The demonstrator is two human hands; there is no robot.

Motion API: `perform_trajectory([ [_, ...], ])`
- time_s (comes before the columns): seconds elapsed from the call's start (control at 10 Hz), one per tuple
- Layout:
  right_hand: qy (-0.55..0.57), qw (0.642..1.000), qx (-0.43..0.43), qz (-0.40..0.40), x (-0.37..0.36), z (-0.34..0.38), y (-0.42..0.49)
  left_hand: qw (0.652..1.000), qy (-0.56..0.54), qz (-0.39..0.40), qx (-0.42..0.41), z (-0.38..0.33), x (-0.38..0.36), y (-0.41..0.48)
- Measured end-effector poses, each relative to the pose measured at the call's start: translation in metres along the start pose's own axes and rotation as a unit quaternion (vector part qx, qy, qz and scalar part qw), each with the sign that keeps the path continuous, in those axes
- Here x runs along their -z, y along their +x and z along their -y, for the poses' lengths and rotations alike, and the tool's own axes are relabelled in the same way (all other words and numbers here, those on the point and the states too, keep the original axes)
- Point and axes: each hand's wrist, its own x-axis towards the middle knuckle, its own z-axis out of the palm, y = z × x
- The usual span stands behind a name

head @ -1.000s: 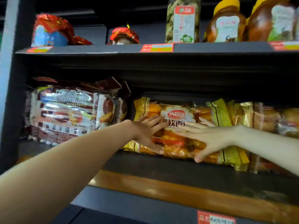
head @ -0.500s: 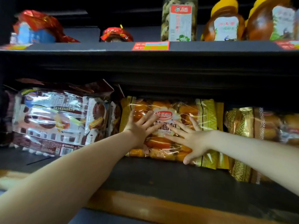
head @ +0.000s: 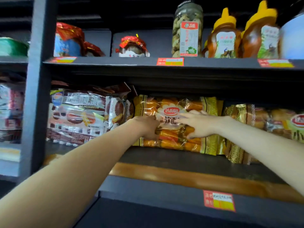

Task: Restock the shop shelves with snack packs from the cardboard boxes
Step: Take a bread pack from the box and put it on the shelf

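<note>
An orange and gold snack pack (head: 172, 102) of soft bread stands upright on the middle shelf (head: 164, 158), between brown pie packs and gold packs. My left hand (head: 146, 127) touches the pack's left front with bent fingers, the thumb low. On the pack's centre front rests my right hand (head: 199, 125), its fingers stretched leftward over the label and the thumb underneath. Neither hand wraps round the pack. No cardboard box is in view.
Brown chocolate pie packs (head: 79, 116) fill the shelf's left part and gold bread packs (head: 246, 129) the right. Above stand a nut jar (head: 187, 30), honey bottles (head: 225, 38) and red-wrapped goods (head: 131, 46). A grey upright post (head: 37, 96) bounds the left. A red price tag (head: 219, 203) marks the shelf edge.
The spread fingers of both hands have drawn together and bent on the pack's front. The pack stands more upright and deeper on the shelf. My view shifted right.
</note>
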Motion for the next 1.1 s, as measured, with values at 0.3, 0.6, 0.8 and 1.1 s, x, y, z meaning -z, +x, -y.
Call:
perform_trajectory([
  [0.3,0.243,0.933,-0.064,-0.257,0.016,0.171,-0.118,0.910,-0.302,-0.278,-0.050,0.006,-0.039,-0.172],
  [0.6,0.492,0.854,-0.085,-0.148,-0.085,0.423,-0.215,0.814,-0.547,-0.185,0.057,0.033,-0.213,-0.402],
  [0.8,0.510,0.849,-0.016,0.136,-0.177,0.548,-0.252,0.843,-0.495,0.040,0.205,0.055,-0.337,-0.522],
  [1.1,0.504,0.790,0.100,0.335,-0.248,0.655,-0.275,0.774,-0.405,0.177,0.453,0.068,-0.429,-0.674],
])
